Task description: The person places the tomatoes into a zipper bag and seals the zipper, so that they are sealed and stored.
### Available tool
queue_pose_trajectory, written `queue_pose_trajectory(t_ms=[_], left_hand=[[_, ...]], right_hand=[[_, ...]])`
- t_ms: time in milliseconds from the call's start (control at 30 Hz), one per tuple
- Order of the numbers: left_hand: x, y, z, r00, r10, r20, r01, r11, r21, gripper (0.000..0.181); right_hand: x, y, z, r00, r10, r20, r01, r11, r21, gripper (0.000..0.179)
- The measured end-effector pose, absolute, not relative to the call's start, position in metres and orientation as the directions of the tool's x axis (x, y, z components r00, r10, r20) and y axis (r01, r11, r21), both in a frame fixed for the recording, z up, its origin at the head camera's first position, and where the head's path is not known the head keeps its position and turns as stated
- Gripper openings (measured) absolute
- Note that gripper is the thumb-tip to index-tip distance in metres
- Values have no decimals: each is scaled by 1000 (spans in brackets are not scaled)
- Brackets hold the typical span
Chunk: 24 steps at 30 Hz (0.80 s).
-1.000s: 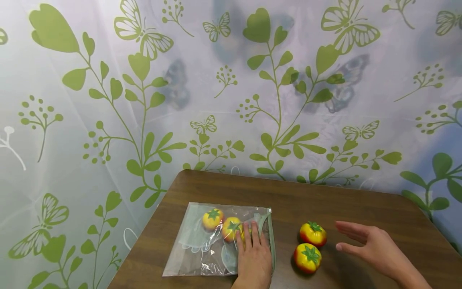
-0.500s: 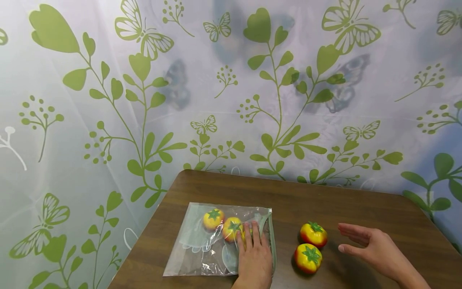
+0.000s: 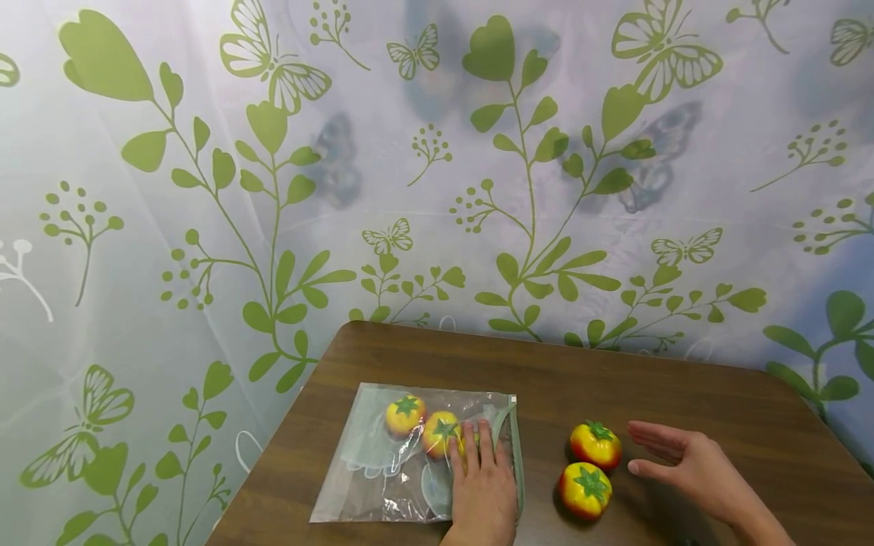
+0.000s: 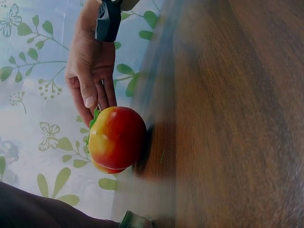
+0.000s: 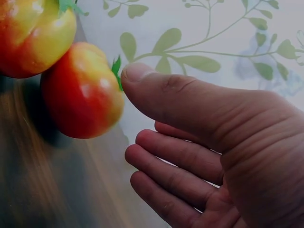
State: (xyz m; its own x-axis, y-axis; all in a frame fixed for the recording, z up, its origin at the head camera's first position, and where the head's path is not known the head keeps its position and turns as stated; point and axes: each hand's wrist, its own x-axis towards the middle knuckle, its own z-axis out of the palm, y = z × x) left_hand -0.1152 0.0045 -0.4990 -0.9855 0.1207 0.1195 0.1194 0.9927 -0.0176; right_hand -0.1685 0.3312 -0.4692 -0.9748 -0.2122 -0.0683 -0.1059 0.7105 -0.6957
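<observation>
A clear zip bag [image 3: 334,493] lies flat on the brown table, with red-yellow tomatoes inside, such as the far-left tomato [image 3: 406,415]. My left hand [image 3: 481,485] rests on its right part, fingers extended, over the middle tomato [image 3: 440,436] and another one mostly hidden beneath. To the right, outside the bag, a rear tomato [image 3: 596,445] and a front tomato [image 3: 585,491] stand side by side, green leaves up. Just right of them, my right hand [image 3: 696,466] hovers with thumb and fingers apart, holding nothing. In the right wrist view its thumb tip comes close to the nearer tomato [image 5: 83,92].
The bag's green zip edge [image 3: 519,462] faces the loose tomatoes. Behind the wooden table [image 3: 546,371] hangs a pale curtain [image 3: 423,189] with green leaves and butterflies. A dark device [image 4: 108,21] sits on the right wrist.
My right hand draws back slightly, then shifts left, nearer the two loose tomatoes. The left hand stays on the bag, and the tomatoes keep their places.
</observation>
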Motion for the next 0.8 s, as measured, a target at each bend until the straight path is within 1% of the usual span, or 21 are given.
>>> queue_pose_trajectory(t_ms=[133, 267, 367, 600, 800], left_hand=[[-115, 5, -497, -987, 121, 102, 121, 993, -2, 75], [-114, 5, -495, -987, 122, 105, 123, 992, 2, 73], [-114, 5, -494, -987, 121, 110, 122, 992, 2, 65], [-114, 4, -494, -987, 123, 104, 123, 992, -7, 75], [-114, 4, -496, -985, 131, 110, 130, 991, -16, 64]], right_hand=[[-171, 328, -474, -973, -222, -71, -107, 697, -709, 73], [-175, 324, -480, -972, -225, -68, -107, 681, -724, 74], [-179, 321, -483, -971, -231, -67, -108, 668, -736, 74], [-187, 314, -489, -964, -248, -92, -99, 658, -746, 72], [-190, 311, -492, -961, -252, -118, -85, 671, -736, 68]])
